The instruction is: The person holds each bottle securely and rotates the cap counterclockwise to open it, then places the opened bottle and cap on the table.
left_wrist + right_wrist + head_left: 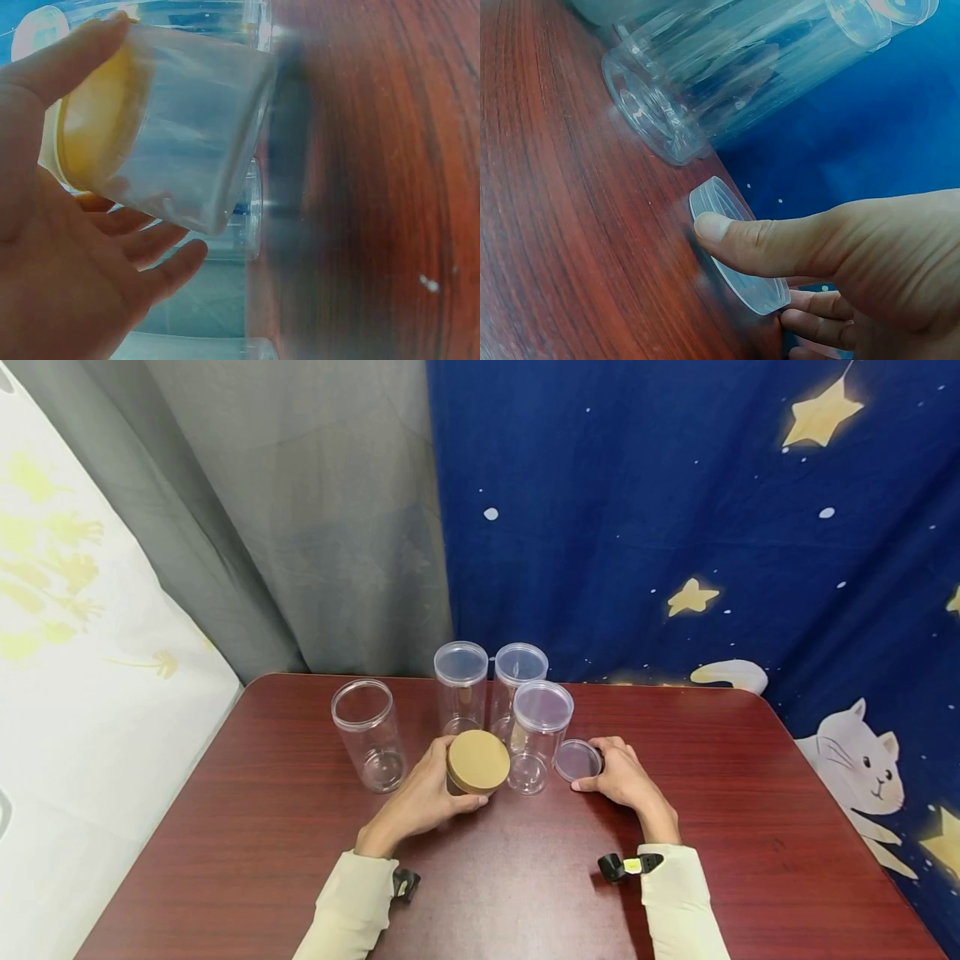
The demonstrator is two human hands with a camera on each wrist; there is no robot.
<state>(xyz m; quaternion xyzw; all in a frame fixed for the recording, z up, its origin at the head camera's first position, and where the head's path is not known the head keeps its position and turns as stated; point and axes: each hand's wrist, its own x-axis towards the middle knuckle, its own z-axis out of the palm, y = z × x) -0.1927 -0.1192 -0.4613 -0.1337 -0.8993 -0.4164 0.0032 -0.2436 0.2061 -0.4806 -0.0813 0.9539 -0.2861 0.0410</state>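
My left hand (427, 789) grips a short clear jar (199, 127) by its gold lid (478, 762), thumb on one side and fingers on the other. In the left wrist view the jar leans slightly, its base close to the table. My right hand (626, 777) pinches a loose clear plastic lid (578, 761) between thumb and fingers, low over the tabletop. Between the hands stands a tall clear jar (542, 735) with a translucent lid on. Two more lidded clear jars (461, 689) (519, 672) stand behind it.
An open-topped tall clear jar (369, 739) stands upright to the left of my left hand. All of this is on a dark red wood-grain table (487, 893). Grey (315, 527) and blue star-patterned curtains (600, 527) hang behind the table's back edge.
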